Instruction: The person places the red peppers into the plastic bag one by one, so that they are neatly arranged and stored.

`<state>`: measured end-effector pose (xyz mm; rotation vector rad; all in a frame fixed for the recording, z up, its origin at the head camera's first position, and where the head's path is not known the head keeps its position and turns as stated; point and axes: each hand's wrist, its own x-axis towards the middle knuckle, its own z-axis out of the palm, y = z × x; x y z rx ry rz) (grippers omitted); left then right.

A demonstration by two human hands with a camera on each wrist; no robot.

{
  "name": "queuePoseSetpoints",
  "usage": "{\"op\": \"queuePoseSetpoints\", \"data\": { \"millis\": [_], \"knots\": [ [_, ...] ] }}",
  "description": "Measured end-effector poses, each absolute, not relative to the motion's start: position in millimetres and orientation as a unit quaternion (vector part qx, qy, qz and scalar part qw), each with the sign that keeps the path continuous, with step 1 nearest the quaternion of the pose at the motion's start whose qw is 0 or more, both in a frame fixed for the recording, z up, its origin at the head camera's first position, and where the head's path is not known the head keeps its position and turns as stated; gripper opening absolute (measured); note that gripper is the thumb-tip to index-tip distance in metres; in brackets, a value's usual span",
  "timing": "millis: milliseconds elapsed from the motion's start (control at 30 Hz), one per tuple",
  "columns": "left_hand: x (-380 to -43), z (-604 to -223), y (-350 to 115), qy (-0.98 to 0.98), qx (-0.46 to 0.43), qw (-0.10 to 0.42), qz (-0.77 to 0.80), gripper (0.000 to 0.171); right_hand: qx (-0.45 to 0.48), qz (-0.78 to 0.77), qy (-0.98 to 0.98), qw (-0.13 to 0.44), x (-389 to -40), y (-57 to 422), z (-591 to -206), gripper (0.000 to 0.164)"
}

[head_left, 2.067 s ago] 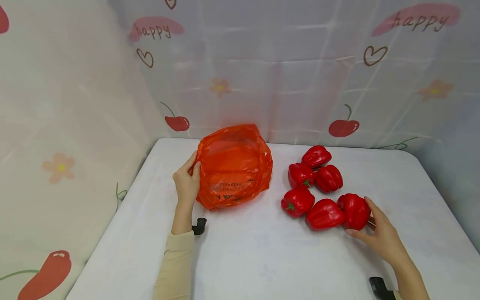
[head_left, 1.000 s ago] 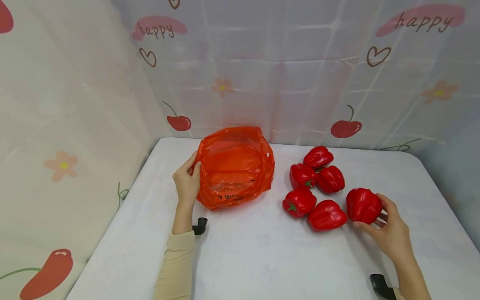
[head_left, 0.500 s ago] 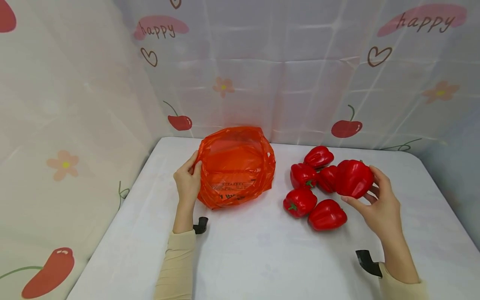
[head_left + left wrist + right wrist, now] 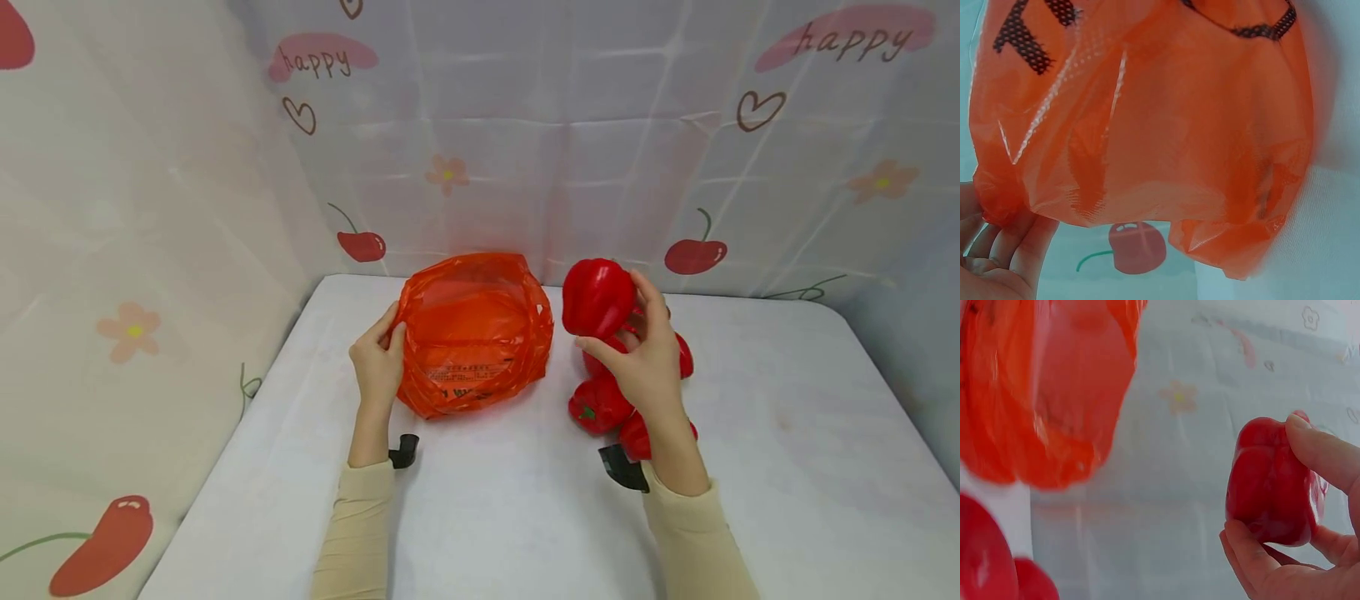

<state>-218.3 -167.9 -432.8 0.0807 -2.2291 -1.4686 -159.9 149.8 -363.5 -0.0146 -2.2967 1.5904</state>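
Note:
My left hand (image 4: 378,360) pinches the left edge of an orange plastic bag (image 4: 472,333), whose mouth gapes toward me in the head view. In the left wrist view the bag (image 4: 1166,137) fills most of the picture, its rim bunched in the fingers. A red bell pepper (image 4: 597,297) is gripped between thumb and fingers of my right hand (image 4: 647,358), raised just right of the bag's mouth. The right wrist view shows this bell pepper (image 4: 1269,481) against the backdrop. Below and behind the right hand lie several more red bell peppers (image 4: 600,406), partly hidden by it.
A white-covered table (image 4: 495,500) lies under everything. Behind it hangs a pale curtain (image 4: 600,167) printed with cherries, hearts and flowers, and another sheet (image 4: 187,233) closes the left side. Black mounts (image 4: 624,468) stick out from both wrists.
My right hand has picked a bell pepper off the table's right side, lifted it and carried it left over the others to beside the bag. The left hand keeps its hold on the bag.

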Motion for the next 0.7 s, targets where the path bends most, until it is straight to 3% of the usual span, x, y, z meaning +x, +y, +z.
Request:
{"op": "queuePoseSetpoints", "data": {
  "millis": [300,700],
  "knots": [
    [-218,-432,-166,-0.814,0.030,0.228,-0.534,0.037,0.060,0.579,-0.804,0.124,-206,92,-387,0.091],
    [-217,-434,-166,-0.814,0.018,0.237,-0.530,0.036,0.045,0.523,-0.850,0.046,-253,38,-432,0.089]
  ]
}}
